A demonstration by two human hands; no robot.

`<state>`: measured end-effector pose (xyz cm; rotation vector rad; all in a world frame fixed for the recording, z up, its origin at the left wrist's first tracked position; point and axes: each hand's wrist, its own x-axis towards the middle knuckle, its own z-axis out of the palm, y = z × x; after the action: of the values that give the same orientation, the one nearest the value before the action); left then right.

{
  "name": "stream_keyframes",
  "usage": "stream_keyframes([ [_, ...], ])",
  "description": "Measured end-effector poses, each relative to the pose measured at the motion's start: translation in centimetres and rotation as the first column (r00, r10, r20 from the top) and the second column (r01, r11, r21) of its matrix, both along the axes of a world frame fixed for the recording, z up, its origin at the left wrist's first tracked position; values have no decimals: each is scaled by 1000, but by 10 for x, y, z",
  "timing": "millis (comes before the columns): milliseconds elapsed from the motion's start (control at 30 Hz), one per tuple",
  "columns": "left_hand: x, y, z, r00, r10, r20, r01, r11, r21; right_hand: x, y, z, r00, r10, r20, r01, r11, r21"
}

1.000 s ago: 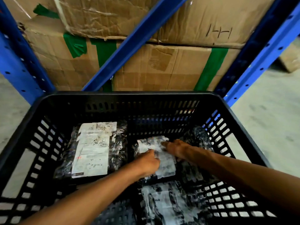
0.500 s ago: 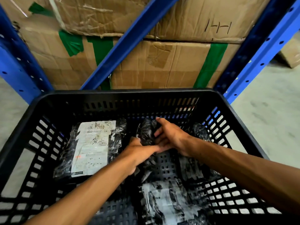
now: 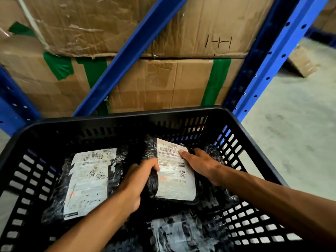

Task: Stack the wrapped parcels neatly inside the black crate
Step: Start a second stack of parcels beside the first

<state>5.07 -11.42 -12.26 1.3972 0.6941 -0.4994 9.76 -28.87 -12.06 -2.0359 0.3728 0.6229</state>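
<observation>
Head view: labelled parcel (image 3: 174, 171) clasped between both hands' fingers (image 3: 183, 154).

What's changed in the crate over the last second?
The middle parcel was lifted and turned in both hands; its dark side showed half a second ago, and its label now faces up. The left hand grips its left edge and the right hand lies on its right side. The labelled parcel on the left, the near parcel and the black crate stayed put.

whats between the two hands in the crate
A wrapped parcel, label up, held between left hand and right hand; head view.
</observation>
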Motion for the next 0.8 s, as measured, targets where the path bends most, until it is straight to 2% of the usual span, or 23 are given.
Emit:
stream_keyframes([
  [100, -9, -5, 12, 1000, -23, -8, 24, 986, 165, 1, 1, -4, 999, 9, 44, -10, 1000, 12],
  [267, -8, -12, 3, 999, -47, -17, 49, 979, 198, -1, 8, -2, 996, 48, 72, -44, 997, -57],
  [433, -5, -18, -22, 988, -144, -59, 156, 924, 350, -1, 21, -12, 988, 155, -3, -155, 985, -73],
  [633, -6, -15, -40, 976, -215, -38, 213, 898, 385, -11, 32, -22, 942, 331, -60, -336, 919, -204],
  [733, -5, -13, -53, 967, -252, -38, 247, 888, 387, -13, 29, -14, 933, 349, -87, -360, 913, -194],
  [800, -5, -13, -58, 954, -296, -48, 286, 851, 440, -13, 25, -7, 924, 369, -102, -383, 896, -225],
])
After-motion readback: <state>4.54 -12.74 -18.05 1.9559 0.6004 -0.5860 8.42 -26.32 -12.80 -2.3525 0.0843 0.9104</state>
